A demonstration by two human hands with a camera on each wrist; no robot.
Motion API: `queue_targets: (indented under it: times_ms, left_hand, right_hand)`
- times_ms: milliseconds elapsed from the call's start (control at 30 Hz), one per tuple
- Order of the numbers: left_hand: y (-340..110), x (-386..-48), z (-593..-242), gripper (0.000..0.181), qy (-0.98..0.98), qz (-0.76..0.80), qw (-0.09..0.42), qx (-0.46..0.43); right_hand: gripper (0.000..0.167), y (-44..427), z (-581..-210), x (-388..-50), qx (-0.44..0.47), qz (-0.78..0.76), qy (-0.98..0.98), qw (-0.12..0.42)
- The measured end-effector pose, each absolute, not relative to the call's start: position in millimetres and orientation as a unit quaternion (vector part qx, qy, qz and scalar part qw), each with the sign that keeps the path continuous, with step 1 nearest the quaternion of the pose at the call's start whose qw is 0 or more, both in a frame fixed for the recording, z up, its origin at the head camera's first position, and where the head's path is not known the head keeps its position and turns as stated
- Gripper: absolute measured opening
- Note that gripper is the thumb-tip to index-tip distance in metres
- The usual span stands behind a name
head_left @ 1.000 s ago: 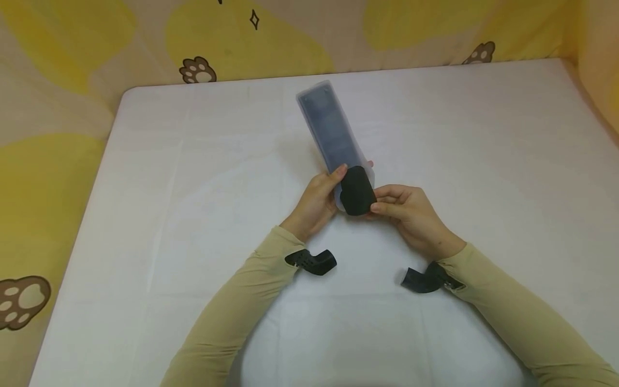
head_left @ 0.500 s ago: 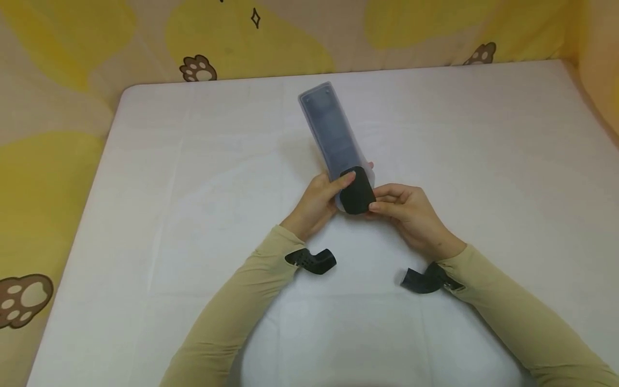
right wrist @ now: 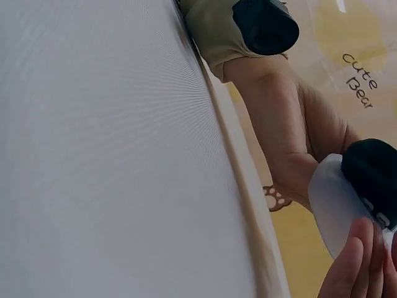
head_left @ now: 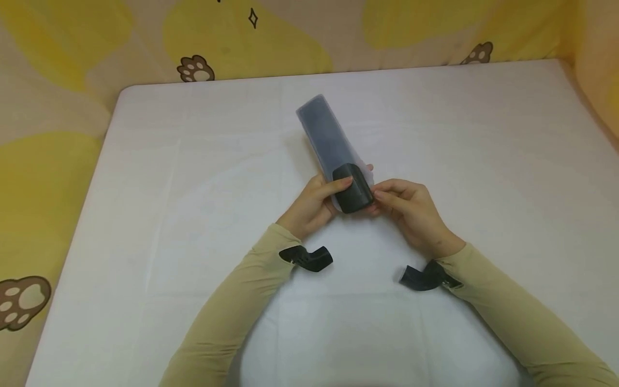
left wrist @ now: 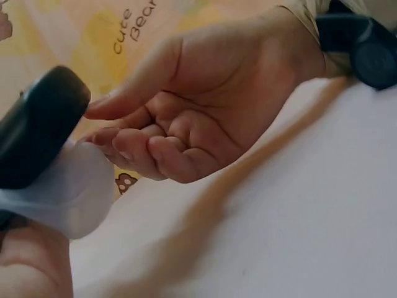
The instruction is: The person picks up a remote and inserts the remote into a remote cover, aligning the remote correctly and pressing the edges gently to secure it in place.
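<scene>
A long translucent case (head_left: 326, 130) with a dark blue-grey inside slants away from the hands above the table. Over its near end lies a black rounded piece (head_left: 355, 192), also seen in the left wrist view as a black block (left wrist: 38, 127) above the whitish rounded end (left wrist: 77, 189). My left hand (head_left: 313, 207) grips the case from the left, its thumb on the black piece. My right hand (head_left: 411, 215) has thumb and fingertips at the right edge of that end; in the right wrist view its fingertips (right wrist: 366, 254) touch beside the black piece (right wrist: 375, 177).
A white cloth covers the table (head_left: 217, 188). Behind and to the left hangs a yellow and cream curtain (head_left: 271, 37) with paw prints. Black curved wrist mounts (head_left: 314, 259) sit on both sleeves.
The far end of the case has dipped toward me and the black piece has tilted slightly. My left thumb has moved onto the black piece. My right fingers have shifted slightly up along the edge.
</scene>
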State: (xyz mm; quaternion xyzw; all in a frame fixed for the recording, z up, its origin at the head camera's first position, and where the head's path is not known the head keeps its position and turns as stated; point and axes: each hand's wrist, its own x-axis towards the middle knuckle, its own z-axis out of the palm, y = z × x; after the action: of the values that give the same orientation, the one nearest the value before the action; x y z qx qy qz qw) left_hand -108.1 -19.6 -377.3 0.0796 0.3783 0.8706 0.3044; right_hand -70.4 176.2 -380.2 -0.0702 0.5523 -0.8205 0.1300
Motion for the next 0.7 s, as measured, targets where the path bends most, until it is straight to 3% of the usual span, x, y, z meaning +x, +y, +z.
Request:
queue_targets:
  times_ms: [200, 500, 700]
  left_hand:
    - [-19.0, -106.7, -377.7, 0.038, 0.314, 0.881, 0.346, 0.074]
    - [-14.4, -103.2, -376.8, 0.039, 0.298, 0.881, 0.362, 0.066]
    - [-14.2, -104.0, -375.1, 0.041, 0.298, 0.882, 0.362, 0.052]
  right_hand:
    - [0.015, 175.0, -379.1, -68.9, -0.066, -0.800, 0.591, 0.078]
    - [0.018, 172.0, -376.1, -67.9, -0.031, -0.755, 0.653, 0.044]
    - [0.013, 171.9, -376.5, -67.7, -0.058, -0.718, 0.694, 0.015]
